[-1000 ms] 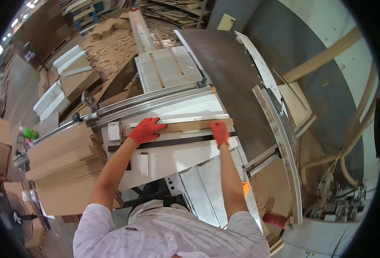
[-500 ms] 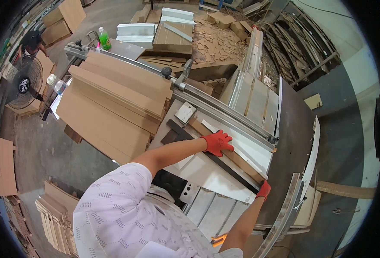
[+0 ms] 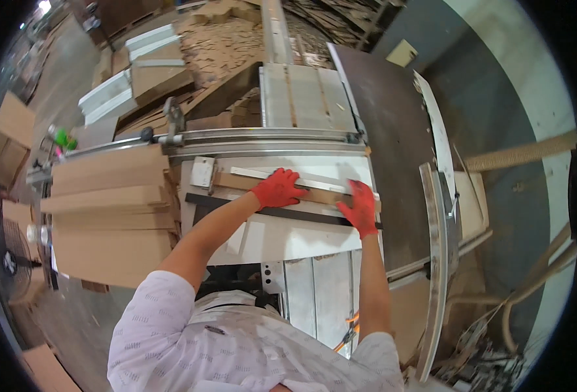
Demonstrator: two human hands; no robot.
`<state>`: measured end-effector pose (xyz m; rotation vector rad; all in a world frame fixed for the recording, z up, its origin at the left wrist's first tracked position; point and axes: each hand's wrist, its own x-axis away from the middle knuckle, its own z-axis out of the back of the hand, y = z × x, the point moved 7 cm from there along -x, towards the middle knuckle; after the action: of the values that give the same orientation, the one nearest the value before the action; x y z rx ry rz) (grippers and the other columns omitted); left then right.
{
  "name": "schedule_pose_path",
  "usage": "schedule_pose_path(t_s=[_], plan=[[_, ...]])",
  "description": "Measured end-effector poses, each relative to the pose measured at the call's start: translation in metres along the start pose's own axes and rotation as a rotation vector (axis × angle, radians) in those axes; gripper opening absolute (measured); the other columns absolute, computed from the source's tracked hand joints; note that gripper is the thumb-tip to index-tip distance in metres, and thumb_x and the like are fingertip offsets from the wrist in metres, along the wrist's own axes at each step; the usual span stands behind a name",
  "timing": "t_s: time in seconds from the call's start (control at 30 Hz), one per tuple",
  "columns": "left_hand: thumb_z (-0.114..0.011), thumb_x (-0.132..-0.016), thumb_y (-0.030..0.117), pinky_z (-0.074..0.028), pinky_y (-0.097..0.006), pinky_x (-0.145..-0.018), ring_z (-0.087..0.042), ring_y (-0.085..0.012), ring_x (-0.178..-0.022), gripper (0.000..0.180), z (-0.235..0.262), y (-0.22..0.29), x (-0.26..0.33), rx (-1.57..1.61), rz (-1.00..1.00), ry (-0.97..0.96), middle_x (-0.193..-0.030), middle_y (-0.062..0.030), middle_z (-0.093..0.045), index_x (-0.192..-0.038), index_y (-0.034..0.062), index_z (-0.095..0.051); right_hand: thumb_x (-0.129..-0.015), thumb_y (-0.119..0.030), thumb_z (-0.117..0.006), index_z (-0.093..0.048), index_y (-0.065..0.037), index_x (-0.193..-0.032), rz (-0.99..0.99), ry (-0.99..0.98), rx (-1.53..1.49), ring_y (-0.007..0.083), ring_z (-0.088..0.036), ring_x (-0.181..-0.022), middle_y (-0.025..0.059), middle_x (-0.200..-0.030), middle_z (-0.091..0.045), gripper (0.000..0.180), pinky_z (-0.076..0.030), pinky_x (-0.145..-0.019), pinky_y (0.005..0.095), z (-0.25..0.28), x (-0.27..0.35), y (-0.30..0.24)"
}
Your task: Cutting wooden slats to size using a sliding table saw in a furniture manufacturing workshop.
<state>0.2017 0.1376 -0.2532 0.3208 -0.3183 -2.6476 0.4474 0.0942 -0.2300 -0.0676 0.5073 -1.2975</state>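
My left hand (image 3: 279, 189), in a red glove, lies with spread fingers across a brown wooden strip (image 3: 233, 181) and reaches the thin white strip (image 3: 249, 173) along its far side. My right hand (image 3: 362, 208), also red-gloved, is over the right end of these strips with thumb and fingers apart; I cannot tell whether it touches them. Nearer to me a black bar (image 3: 314, 215) runs beside the brown strip, partly beneath my left wrist. All of these rest on a white panel (image 3: 282, 238). A small white block (image 3: 202, 172) stands by the brown strip's left end.
Stacked brown boards (image 3: 112, 242) lie left of the panel. A metal fence rail (image 3: 256, 136) with a clamp (image 3: 173, 121) crosses behind it. A dark table surface (image 3: 399, 150) extends to the right, near an upright-looking metal guard (image 3: 435, 261). Offcuts (image 3: 213, 52) litter the floor beyond.
The view has swung to the right. My right hand has left the strips' right end corner and shifted away from me, its fingers opening. My left hand remains on the strips.
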Motion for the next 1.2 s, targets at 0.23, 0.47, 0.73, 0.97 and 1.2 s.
schedule_pose_path(t_s=[0.23, 0.47, 0.73, 0.97, 1.2], plan=[[-0.067, -0.088, 0.040, -0.043, -0.043, -0.094, -0.055, -0.0344, -0.111, 0.038, 0.009, 0.002, -0.005, -0.078, 0.050, -0.018, -0.123, -0.0196, -0.056, -0.123, 0.0231, -0.064, -0.067, -0.059, -0.080, -0.057, -0.009, -0.130, 0.122, -0.269, 0.121, 0.0287, -0.050, -0.119, 0.0102, -0.123, -0.057, 0.083, -0.039, -0.102, 0.0415, -0.037, -0.031, -0.012], [-0.070, -0.086, 0.040, -0.041, -0.045, -0.098, -0.054, -0.0339, -0.113, 0.050, 0.024, -0.008, 0.002, 0.013, -0.003, 0.097, -0.125, -0.0161, -0.055, -0.132, 0.0218, -0.060, -0.072, -0.063, -0.074, -0.060, -0.004, -0.121, 0.249, -0.245, 0.189, 0.0284, -0.055, -0.109, 0.0109, -0.114, -0.059, 0.077, -0.042, -0.096, 0.0395, -0.044, -0.030, -0.005], [-0.077, -0.074, 0.054, -0.040, -0.045, -0.097, -0.053, -0.0330, -0.113, 0.076, 0.052, -0.064, 0.079, -0.122, 0.309, 0.031, -0.121, -0.0143, -0.056, -0.131, 0.0075, -0.056, -0.073, -0.060, -0.074, -0.061, -0.005, -0.118, 0.247, -0.246, 0.168, 0.0280, -0.055, -0.107, 0.0112, -0.112, -0.058, 0.073, -0.042, -0.095, 0.0395, -0.041, -0.030, -0.005], [-0.078, -0.071, 0.055, -0.040, -0.045, -0.093, -0.053, -0.0322, -0.109, 0.074, 0.045, -0.066, 0.082, -0.147, 0.329, 0.047, -0.115, -0.0133, -0.056, -0.124, 0.0078, -0.058, -0.071, -0.063, -0.074, -0.061, -0.007, -0.120, 0.229, -0.266, 0.150, 0.0275, -0.054, -0.107, 0.0110, -0.113, -0.058, 0.076, -0.041, -0.095, 0.0388, -0.035, -0.030, -0.011], [-0.077, -0.070, 0.058, -0.041, -0.045, -0.091, -0.052, -0.0329, -0.109, 0.076, 0.037, -0.067, 0.082, -0.228, 0.294, 0.023, -0.112, -0.0158, -0.056, -0.122, 0.0051, -0.058, -0.071, -0.064, -0.073, -0.061, -0.006, -0.120, 0.225, -0.266, 0.169, 0.0285, -0.053, -0.108, 0.0104, -0.113, -0.057, 0.076, -0.040, -0.097, 0.0405, -0.040, -0.028, -0.008]])
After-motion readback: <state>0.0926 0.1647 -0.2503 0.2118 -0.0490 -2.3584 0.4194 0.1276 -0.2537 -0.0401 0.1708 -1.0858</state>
